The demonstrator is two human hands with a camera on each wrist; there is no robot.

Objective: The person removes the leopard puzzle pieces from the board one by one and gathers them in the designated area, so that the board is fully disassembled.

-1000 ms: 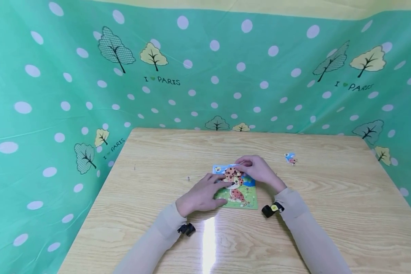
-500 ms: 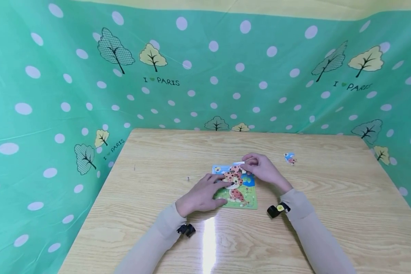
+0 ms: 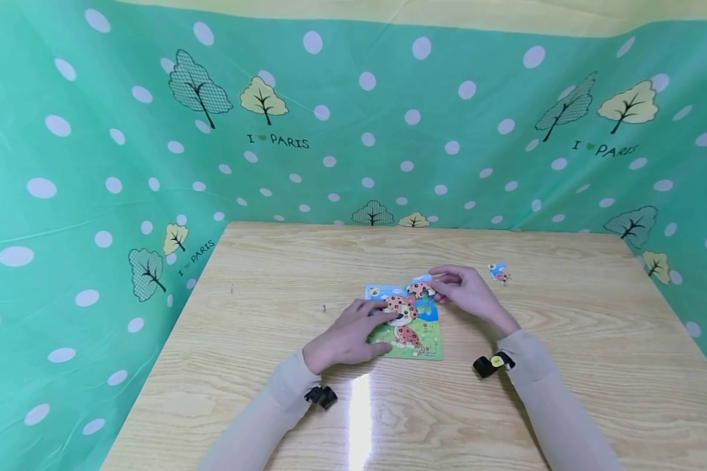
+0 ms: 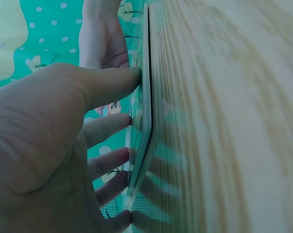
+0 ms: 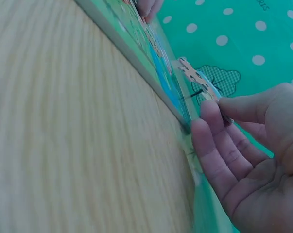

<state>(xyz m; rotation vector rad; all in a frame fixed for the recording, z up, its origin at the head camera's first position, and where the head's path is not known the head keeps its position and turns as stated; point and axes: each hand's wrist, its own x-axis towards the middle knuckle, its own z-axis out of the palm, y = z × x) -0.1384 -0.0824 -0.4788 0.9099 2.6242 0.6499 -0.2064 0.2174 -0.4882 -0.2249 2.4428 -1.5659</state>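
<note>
The right hand had lifted a piece off the puzzle, fingers pinching it; the left hand pressed flat, steadying.

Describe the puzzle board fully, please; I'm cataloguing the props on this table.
The puzzle board is a thin, flat rectangular card lying on the wooden table. It shows a spotted orange cartoon animal on green grass under a blue sky. The left hand presses its left side with straight fingers. The right hand pinches a spotted piece raised over the board's top right corner. Another loose piece lies apart to the right.
</note>
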